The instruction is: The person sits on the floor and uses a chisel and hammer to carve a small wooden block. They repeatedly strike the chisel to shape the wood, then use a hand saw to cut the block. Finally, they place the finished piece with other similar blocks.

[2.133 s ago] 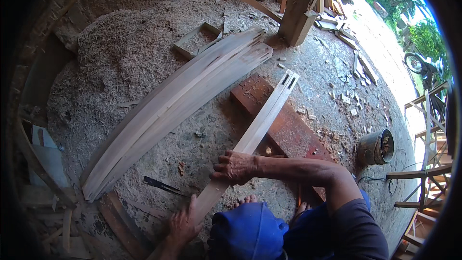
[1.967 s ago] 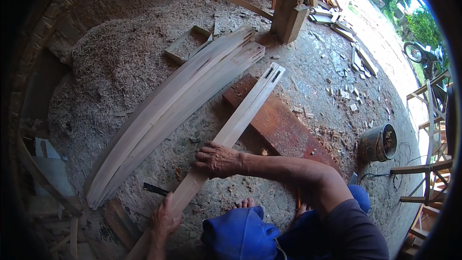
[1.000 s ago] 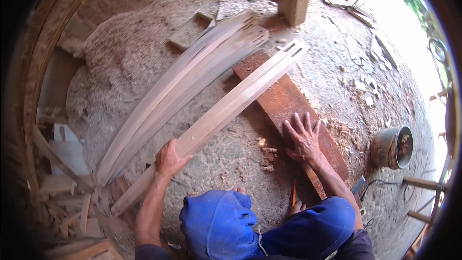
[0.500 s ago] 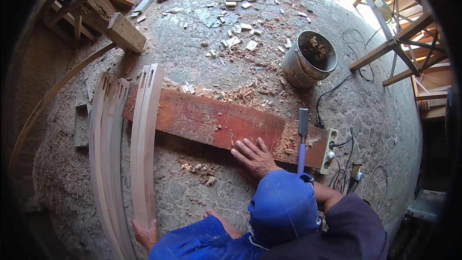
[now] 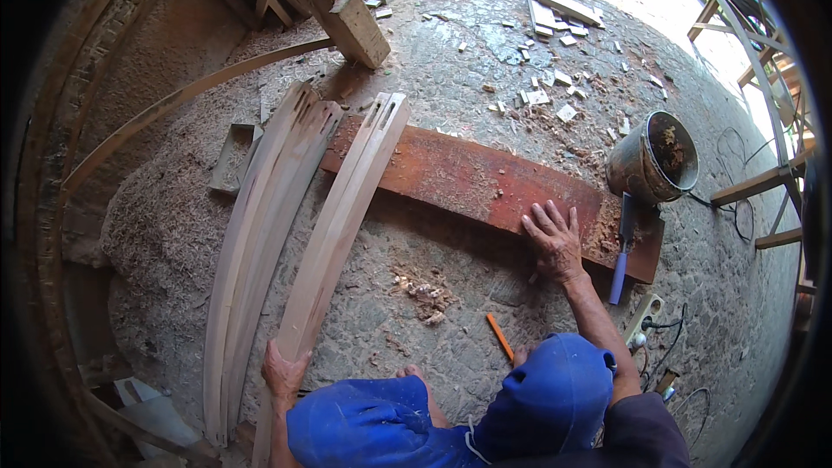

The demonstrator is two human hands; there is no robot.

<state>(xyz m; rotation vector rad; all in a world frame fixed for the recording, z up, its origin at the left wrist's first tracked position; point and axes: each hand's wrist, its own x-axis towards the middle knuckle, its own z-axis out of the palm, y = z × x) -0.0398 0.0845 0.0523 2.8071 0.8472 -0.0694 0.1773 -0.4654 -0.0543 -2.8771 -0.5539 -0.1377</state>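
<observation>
My left hand (image 5: 286,370) is closed around the lower part of a pair of long, slightly curved wooden pieces (image 5: 334,230). Their slotted far ends rest across the left end of a reddish-brown board (image 5: 451,172). Fingers spread, my right hand (image 5: 555,247) lies on the near edge of that board. Just right of it is a chisel (image 5: 620,260), its blade on the board and its purple handle jutting past the edge. More curved, slotted pieces (image 5: 251,251) lie side by side to the left. An orange stick (image 5: 500,337) sits on the floor between my arms.
A dirty bucket (image 5: 637,160) stands beyond the board's right end. Offcuts (image 5: 537,97) and shavings are scattered across the far floor. A power strip (image 5: 642,316) with cords lies at right. A wooden block (image 5: 360,30) and a metal tray (image 5: 232,159) are at far left.
The view has swung left, shifting everything rightward in it. My left hand still grips the wooden pair, which now slants more. The orange stick has come into plain sight.
</observation>
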